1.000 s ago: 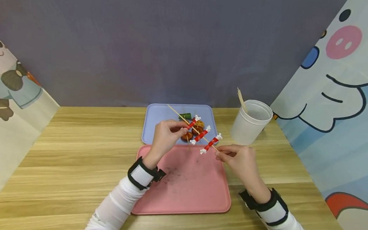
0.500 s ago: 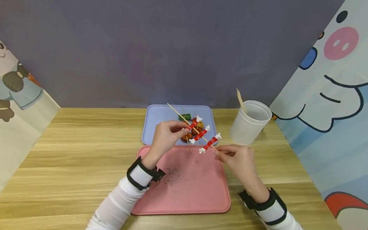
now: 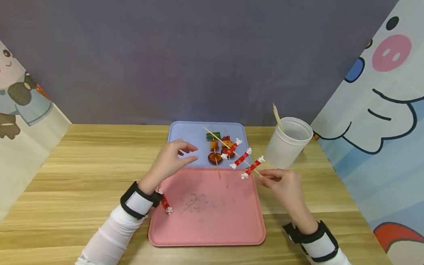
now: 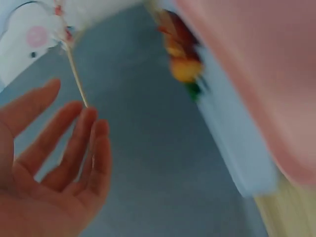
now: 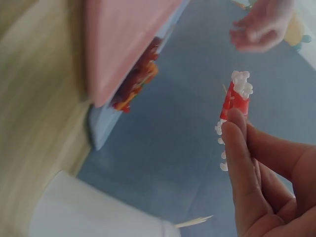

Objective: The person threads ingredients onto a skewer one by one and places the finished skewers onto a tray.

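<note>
In the head view my right hand (image 3: 283, 187) pinches the lower end of a bamboo skewer (image 3: 214, 136). Three red pieces (image 3: 241, 158) with knobbly white ends are threaded crosswise along it. The skewer slants up to the left, above the trays. My left hand (image 3: 174, 160) hovers left of it, fingers spread and holding nothing; the left wrist view shows the same bare palm (image 4: 59, 182). Beside the left wrist, a similar loose red piece (image 3: 165, 203) lies on the pink tray (image 3: 221, 226). From the right wrist, thumb and fingers (image 5: 239, 153) appear just below one red piece.
Behind the pink tray is a blue tray (image 3: 186, 133) bearing loaded skewers with green, yellow and brown pieces (image 3: 215, 158). A white tub (image 3: 285, 147) with several bare sticks (image 3: 277, 117) stands at the back right. A grey panel (image 3: 202, 59) rises behind the table.
My left hand has let go of the skewer and moved left, fingers opening. The right hand has carried the skewer slightly right. The loose red piece on the pink tray has come into view.
</note>
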`<action>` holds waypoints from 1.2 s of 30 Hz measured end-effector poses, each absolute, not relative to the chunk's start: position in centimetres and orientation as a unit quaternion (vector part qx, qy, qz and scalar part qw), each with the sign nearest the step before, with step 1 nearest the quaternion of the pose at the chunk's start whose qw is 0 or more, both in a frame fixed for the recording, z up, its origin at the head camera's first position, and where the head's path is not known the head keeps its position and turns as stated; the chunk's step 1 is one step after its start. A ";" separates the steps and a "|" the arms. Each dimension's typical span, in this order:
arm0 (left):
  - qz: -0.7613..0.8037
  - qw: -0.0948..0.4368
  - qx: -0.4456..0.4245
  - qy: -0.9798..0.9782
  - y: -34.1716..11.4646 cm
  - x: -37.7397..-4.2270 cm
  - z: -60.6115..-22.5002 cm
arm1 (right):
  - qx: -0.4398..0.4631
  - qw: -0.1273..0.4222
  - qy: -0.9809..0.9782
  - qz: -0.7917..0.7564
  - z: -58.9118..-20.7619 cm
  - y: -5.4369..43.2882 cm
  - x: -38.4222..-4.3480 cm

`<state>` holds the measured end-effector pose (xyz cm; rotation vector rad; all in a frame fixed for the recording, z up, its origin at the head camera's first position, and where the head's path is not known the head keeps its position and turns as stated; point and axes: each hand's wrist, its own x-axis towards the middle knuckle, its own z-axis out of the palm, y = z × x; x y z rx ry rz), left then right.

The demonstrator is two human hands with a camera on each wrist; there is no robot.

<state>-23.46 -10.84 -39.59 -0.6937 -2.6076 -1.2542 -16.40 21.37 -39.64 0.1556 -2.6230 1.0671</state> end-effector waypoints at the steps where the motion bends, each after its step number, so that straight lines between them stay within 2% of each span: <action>1: -0.397 0.082 -0.242 -0.881 -11.4 -23.4 -39.9 | 0.053 0.157 -0.916 0.364 -39.9 21.7 -16.4; 7: -0.302 0.045 -0.327 -0.894 -14.5 -22.9 -41.6 | 0.035 0.160 -0.923 0.348 -40.8 23.2 -16.3; 12: -0.243 -0.017 -0.392 -0.887 -16.5 -22.3 -42.3 | 0.016 0.135 -0.918 0.372 -41.2 24.0 -16.1; 15: -0.228 -0.058 -0.412 -0.880 -17.4 -22.1 -42.8 | 0.014 0.142 -0.922 0.360 -41.6 24.6 -16.0; 18: -0.223 -0.084 -0.421 -0.875 -18.0 -21.8 -43.3 | 0.012 0.148 -0.925 0.349 -41.8 25.2 -15.9; 26: -0.229 -0.099 -0.430 -0.868 -18.7 -21.4 -43.6 | -0.014 0.143 -0.932 0.332 -42.0 26.1 -15.6; 36: -0.264 -0.153 -0.409 -0.860 -19.3 -21.5 -44.2 | -0.014 0.155 -0.935 0.319 -42.2 26.4 -15.6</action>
